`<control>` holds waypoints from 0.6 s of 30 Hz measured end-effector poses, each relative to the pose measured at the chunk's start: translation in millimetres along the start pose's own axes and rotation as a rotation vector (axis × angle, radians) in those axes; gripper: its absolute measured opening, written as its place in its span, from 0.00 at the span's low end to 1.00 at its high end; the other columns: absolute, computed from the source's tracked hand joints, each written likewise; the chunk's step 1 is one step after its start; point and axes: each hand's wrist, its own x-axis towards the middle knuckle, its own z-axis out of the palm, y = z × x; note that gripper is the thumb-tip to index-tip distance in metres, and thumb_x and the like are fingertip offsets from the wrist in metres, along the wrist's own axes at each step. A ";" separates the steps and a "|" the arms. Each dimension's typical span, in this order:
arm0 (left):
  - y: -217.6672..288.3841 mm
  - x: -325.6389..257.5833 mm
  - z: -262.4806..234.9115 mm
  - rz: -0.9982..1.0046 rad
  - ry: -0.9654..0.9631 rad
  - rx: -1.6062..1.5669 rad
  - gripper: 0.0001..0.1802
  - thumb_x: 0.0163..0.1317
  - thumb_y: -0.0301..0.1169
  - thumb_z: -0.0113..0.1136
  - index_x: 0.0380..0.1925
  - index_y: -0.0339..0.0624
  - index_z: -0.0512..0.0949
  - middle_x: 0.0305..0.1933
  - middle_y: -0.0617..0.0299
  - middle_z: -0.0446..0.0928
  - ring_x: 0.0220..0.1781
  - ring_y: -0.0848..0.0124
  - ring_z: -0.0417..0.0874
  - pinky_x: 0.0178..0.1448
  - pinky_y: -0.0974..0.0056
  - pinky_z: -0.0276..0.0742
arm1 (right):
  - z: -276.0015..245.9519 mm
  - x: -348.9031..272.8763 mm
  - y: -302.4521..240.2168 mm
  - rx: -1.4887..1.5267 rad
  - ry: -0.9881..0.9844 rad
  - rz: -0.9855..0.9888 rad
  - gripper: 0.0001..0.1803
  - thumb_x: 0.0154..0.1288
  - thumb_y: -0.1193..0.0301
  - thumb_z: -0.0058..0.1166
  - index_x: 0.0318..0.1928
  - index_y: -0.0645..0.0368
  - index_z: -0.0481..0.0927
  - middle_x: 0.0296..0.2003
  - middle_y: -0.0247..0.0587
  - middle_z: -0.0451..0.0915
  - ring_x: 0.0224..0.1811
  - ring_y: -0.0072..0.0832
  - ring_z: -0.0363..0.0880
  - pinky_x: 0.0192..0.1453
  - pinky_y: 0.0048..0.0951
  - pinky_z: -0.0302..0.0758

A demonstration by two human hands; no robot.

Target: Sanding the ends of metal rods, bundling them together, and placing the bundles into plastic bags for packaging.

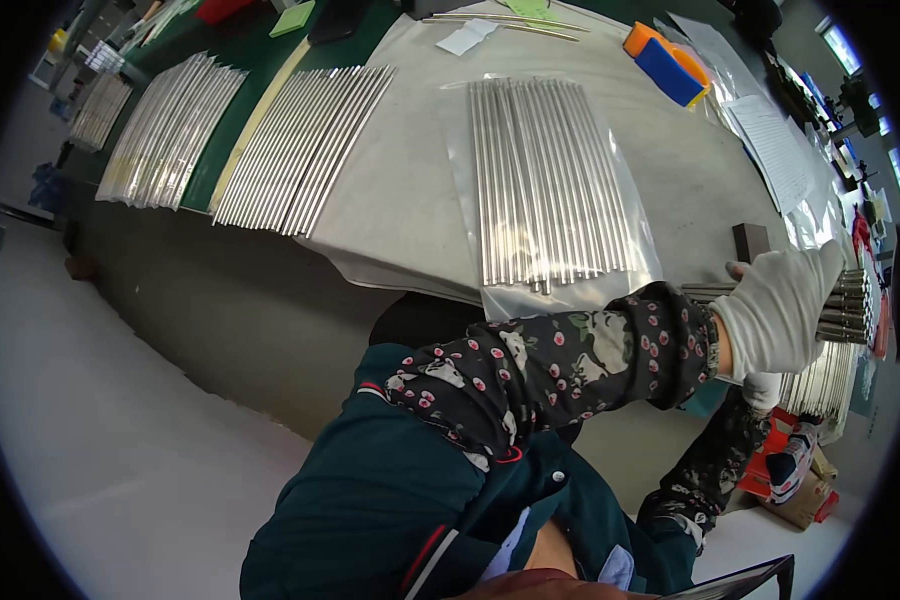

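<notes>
My left hand (775, 315), in a white glove, reaches across to the far right and is closed around a bundle of metal rods (845, 308). The rod ends stick out on both sides of the glove. Close below it is my right hand (761, 389), also gloved and mostly hidden behind the left wrist; its fingers do not show. More slim rods (822, 380) lie beside it at the right end of the table. In the middle, a clear plastic bag (635, 235) lies flat with a row of shiny rods (545, 180) on or in it.
Bare rods (305, 145) lie in a row on the left, with bagged rods (173, 130) beyond them. An orange and blue tape dispenser (667, 65) sits at the back right near written sheets (770, 150). A dark block (750, 241) stands near my left hand. A red box (760, 460) is below right.
</notes>
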 end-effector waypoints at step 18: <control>-10.3 -3.3 -4.9 -0.085 -0.062 -0.356 0.24 0.45 0.24 0.61 0.45 0.38 0.67 0.36 0.60 0.77 0.37 0.71 0.80 0.43 0.67 0.75 | -43.4 43.5 -393.3 0.377 0.581 -0.481 0.18 0.64 0.65 0.50 0.51 0.59 0.77 0.53 0.49 0.71 0.51 0.38 0.70 0.57 0.32 0.66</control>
